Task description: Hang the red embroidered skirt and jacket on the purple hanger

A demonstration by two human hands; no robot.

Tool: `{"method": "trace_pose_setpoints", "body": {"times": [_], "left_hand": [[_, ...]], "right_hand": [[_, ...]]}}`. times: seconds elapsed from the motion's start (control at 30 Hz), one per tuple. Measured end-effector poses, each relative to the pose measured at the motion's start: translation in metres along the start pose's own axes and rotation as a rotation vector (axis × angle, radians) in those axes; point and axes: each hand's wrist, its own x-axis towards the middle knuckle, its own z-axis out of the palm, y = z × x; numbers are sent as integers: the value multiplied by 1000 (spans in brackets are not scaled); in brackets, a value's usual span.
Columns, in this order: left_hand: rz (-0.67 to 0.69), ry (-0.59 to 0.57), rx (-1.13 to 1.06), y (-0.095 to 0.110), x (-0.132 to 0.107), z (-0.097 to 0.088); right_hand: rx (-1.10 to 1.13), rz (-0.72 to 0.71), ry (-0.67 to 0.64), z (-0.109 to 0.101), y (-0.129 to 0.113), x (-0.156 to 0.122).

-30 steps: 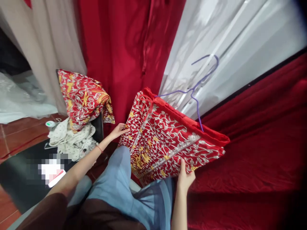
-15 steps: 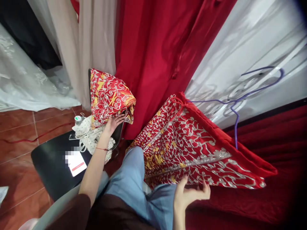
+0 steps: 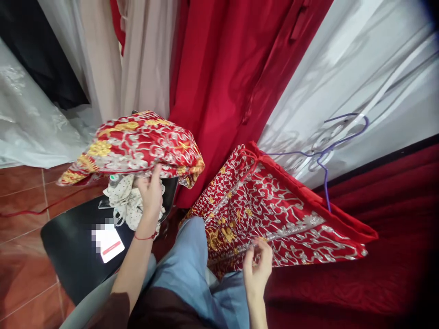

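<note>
- Nearest us, our right hand (image 3: 256,269) pinches the lower hem of the embroidered panel (image 3: 274,219), fingers closed on the cloth just above our blue-trousered knee (image 3: 185,269).
- From that grip the panel spreads up and to the right, over red bedding (image 3: 377,274); its red top edge hangs on a purple hanger (image 3: 325,153) well above the hand.
- Our left hand (image 3: 150,194), with a red cord at the wrist, grasps the underside of a second embroidered cloth (image 3: 137,146), lifting it flat above the fingers.
- Just below that grip lie a white dotted cloth (image 3: 125,205) and a phone (image 3: 109,242) on a black seat (image 3: 68,246).
- Beyond both hands hang red (image 3: 222,82), beige (image 3: 144,68) and white drapes (image 3: 360,68).
</note>
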Motion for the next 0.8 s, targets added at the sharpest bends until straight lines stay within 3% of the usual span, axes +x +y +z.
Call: {"method": "trace_pose_setpoints", "body": {"times": [0.13,0.2,0.3,0.37,0.47,0.57,0.63,0.8], "left_hand": [[134,-389,272,39,-31,16],[176,-631,381,52,-47,21],[134,-1008,451,55,-67,24],[47,-1186,474,45,-76,24],[-84,-1283,502,17,-77,25],[-180,-1181,469,-12,-74,29],[-227,-1155,379,-26,-73,30],[-334,-1465,261,-40,-66,26]], "right_hand": [[136,-187,-71,7,-57,46],[197,-182,-103,14,-85,59],[317,19,-188,27,-109,63],[370,201,-263,34,-108,61],[348,292,-321,31,-90,64],[300,211,-372,20,-80,76],[294,126,-499,15,-84,84],[209,-167,-966,21,-105,108]]}}
